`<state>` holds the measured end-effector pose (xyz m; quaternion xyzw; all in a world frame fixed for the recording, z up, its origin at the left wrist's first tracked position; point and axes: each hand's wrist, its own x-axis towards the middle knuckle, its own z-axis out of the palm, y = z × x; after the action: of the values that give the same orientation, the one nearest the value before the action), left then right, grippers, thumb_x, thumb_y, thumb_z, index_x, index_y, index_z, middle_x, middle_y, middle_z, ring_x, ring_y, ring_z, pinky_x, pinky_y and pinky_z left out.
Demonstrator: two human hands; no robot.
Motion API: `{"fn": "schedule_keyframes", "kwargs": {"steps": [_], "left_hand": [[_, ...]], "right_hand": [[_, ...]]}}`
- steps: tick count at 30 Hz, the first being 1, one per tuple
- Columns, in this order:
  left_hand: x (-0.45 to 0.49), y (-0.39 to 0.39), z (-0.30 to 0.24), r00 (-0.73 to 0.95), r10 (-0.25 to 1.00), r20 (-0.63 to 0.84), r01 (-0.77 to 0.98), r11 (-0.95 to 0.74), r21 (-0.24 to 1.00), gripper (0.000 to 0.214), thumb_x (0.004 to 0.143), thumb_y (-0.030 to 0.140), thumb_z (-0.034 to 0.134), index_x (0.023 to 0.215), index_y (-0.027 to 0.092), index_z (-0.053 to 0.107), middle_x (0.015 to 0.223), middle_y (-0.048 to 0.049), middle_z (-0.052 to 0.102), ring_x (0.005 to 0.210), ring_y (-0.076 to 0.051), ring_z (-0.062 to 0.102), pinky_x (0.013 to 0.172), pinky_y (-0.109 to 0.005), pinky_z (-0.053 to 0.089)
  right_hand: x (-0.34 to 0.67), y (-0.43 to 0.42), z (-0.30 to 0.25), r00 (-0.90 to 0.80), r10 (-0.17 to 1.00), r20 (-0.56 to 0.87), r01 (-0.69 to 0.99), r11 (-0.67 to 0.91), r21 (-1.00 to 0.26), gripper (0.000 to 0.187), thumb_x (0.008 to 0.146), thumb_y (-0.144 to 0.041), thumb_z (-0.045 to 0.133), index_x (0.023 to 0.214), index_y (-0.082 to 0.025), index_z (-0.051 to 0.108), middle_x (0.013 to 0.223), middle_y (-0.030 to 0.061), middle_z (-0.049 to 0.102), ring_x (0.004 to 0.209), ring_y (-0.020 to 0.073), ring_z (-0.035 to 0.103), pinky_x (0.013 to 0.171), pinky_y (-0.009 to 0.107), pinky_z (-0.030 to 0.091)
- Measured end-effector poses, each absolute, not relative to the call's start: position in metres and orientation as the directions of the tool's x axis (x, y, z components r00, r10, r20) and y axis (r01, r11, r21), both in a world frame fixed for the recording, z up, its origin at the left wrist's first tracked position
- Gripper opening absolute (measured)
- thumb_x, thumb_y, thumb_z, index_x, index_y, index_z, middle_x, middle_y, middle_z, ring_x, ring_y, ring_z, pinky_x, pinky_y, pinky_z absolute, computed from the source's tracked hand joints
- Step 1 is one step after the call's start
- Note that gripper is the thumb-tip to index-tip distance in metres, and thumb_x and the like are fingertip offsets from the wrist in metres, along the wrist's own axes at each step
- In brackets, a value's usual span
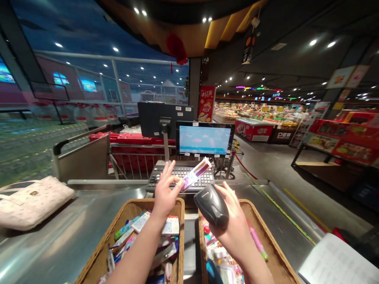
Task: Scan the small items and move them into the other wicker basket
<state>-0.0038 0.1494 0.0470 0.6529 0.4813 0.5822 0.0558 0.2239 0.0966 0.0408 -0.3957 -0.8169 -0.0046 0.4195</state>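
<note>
Barcode scanner (211, 205) gripped closed in our right hand (229, 225), slim purple package (195, 174) pinched in our left hand (166, 191), above left wicker basket (133, 204), keyboard (201, 179) beyond

A slim purple-and-white boxed packet (195, 174), tilted with its upper end leaning right, is pinched in the fingers of the left hand (167, 187), while a black plastic handheld barcode scanner (211, 206) lies gripped in the right hand (233, 225), its rounded head just beside the packet.
</note>
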Motion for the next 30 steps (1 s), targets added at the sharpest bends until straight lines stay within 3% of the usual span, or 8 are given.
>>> {"fn": "schedule_keyframes", "kwargs": {"steps": [14,30], "left_hand": [[-0.035,0.134,0.044,-0.179,0.688,0.703,0.674,-0.435,0.597,0.025,0.089,0.033,0.056,0.069,0.021,0.065,0.152,-0.0088,0.045,0.15,-0.033,0.024,0.116,-0.067,0.016],[-0.085,0.101,0.017,-0.283,0.746,0.603,0.683,-0.284,0.673,0.024,0.088,0.037,0.057,0.071,0.022,0.065,0.149,-0.0099,0.049,0.148,-0.032,0.029,0.117,-0.064,0.019]], "right_hand": [[0.202,0.088,0.036,-0.359,0.654,0.666,0.61,0.705,-0.363,0.054,0.072,-0.014,0.059,0.125,-0.021,0.056,0.139,0.0143,0.05,0.144,0.0397,0.03,0.113,0.066,0.032],[0.169,0.087,0.029,-0.416,0.656,0.63,0.563,0.73,-0.388,0.053,0.071,-0.013,0.058,0.123,-0.02,0.058,0.137,0.0139,0.052,0.145,0.0383,0.03,0.115,0.063,0.031]]}}
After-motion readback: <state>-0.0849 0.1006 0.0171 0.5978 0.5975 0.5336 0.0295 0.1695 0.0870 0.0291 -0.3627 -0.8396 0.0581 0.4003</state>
